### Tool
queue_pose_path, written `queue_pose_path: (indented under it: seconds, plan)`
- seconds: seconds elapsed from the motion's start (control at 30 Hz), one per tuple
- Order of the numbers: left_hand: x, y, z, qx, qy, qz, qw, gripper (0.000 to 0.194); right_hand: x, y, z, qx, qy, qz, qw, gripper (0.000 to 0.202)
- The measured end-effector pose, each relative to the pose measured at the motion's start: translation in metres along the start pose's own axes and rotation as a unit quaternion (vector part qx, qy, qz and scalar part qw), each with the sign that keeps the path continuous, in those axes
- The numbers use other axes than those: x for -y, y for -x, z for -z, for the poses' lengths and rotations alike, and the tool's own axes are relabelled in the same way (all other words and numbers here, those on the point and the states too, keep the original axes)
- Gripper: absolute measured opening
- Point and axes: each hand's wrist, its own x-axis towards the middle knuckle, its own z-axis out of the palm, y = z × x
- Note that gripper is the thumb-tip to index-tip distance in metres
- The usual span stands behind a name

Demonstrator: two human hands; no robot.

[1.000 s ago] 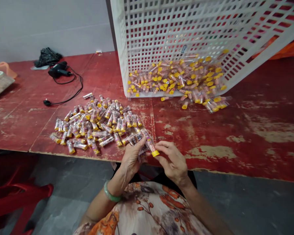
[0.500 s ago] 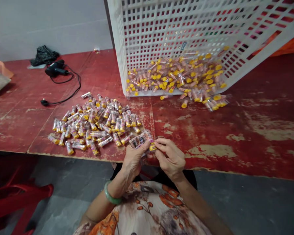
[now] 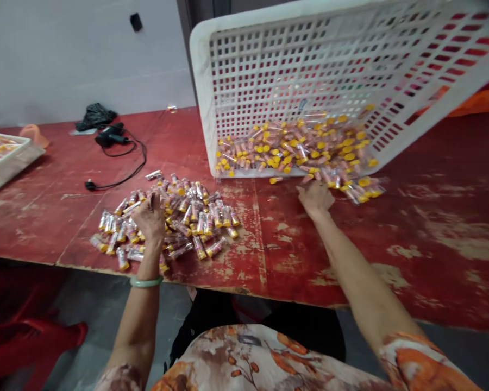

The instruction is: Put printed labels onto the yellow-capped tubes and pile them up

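A heap of small clear-wrapped tubes with yellow ends (image 3: 201, 222) lies on the red table, left of centre. Over its left part is my left hand (image 3: 149, 220), a green bangle on the wrist. Its fingers are curled, with a small dark thing showing at their tips, too blurred to name. My right hand (image 3: 318, 198) is stretched forward to the front lip of a white basket, at loose yellow-capped tubes (image 3: 307, 178). Its fingers point down and are mostly hidden, so whether they grip a tube does not show. More yellow-capped tubes (image 3: 285, 149) lie in the basket.
The white perforated basket (image 3: 204, 65) lies on its side, opening towards me. A black corded device (image 3: 112, 136) and a black plastic bag (image 3: 95, 117) are at the back left. At the far left stands a white tray (image 3: 14, 168); a red stool (image 3: 44, 336) is below the table edge.
My hands were together at the table's front edge with a printed label strip and a yellow-ended tube. They have parted: left onto the heap, right to the basket. The view has tilted up.
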Motion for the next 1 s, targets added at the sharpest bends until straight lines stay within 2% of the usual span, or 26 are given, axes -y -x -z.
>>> queue_pose_path:
  seconds: [0.03, 0.07, 0.1, 0.17, 0.23, 0.27, 0.33, 0.43, 0.47, 0.53, 0.57, 0.67, 0.77, 0.87, 1.0]
  plan:
    - [-0.003, 0.006, 0.003, -0.021, 0.069, 0.046, 0.996, 0.031, 0.001, -0.002, 0.000, 0.006, -0.010, -0.011, 1.000, 0.038]
    - [-0.007, 0.015, 0.005, -0.019, 0.154, 0.107, 0.982, 0.029, 0.002, -0.001, 0.002, 0.011, -0.024, -0.022, 0.999, 0.037]
    - [-0.010, 0.027, 0.008, 0.004, 0.239, 0.171, 0.956, 0.027, 0.001, 0.002, 0.007, 0.016, -0.042, -0.032, 0.999, 0.035]
    - [-0.015, 0.057, 0.012, 0.110, 0.364, 0.289, 0.879, 0.023, -0.002, 0.015, 0.019, 0.034, -0.090, -0.049, 0.994, 0.036]
    - [-0.020, 0.089, 0.012, 0.223, 0.410, 0.358, 0.809, 0.026, -0.006, 0.041, 0.034, 0.081, -0.153, -0.053, 0.983, 0.038]
    - [-0.022, 0.104, 0.011, 0.261, 0.415, 0.377, 0.786, 0.029, -0.006, 0.059, 0.041, 0.117, -0.187, -0.050, 0.974, 0.038]
    - [-0.028, 0.130, 0.006, 0.306, 0.416, 0.397, 0.759, 0.033, -0.001, 0.103, 0.052, 0.192, -0.245, -0.040, 0.949, 0.036]
    - [-0.036, 0.156, -0.004, 0.306, 0.418, 0.402, 0.755, 0.037, 0.020, 0.167, 0.060, 0.293, -0.315, -0.045, 0.902, 0.034]
    - [-0.039, 0.162, -0.007, 0.299, 0.421, 0.399, 0.757, 0.038, 0.029, 0.184, 0.062, 0.346, -0.358, -0.062, 0.865, 0.031]
    - [-0.042, 0.169, -0.011, 0.299, 0.433, 0.387, 0.757, 0.038, 0.046, 0.205, 0.064, 0.409, -0.401, -0.075, 0.816, 0.031]
    - [-0.043, 0.172, -0.012, 0.304, 0.440, 0.381, 0.754, 0.037, 0.053, 0.210, 0.065, 0.425, -0.408, -0.071, 0.805, 0.034]
    - [-0.044, 0.176, -0.011, 0.315, 0.450, 0.376, 0.746, 0.035, 0.065, 0.211, 0.068, 0.429, -0.396, -0.053, 0.810, 0.026]
    - [-0.042, 0.177, -0.007, 0.335, 0.434, 0.398, 0.736, 0.036, 0.066, 0.203, 0.067, 0.440, -0.402, -0.083, 0.799, 0.022]
    - [-0.041, 0.176, -0.006, 0.356, 0.421, 0.420, 0.721, 0.037, 0.063, 0.194, 0.064, 0.456, -0.394, -0.083, 0.794, 0.023]
    - [-0.038, 0.172, -0.008, 0.355, 0.410, 0.436, 0.719, 0.039, 0.055, 0.190, 0.067, 0.456, -0.391, -0.062, 0.798, 0.030]
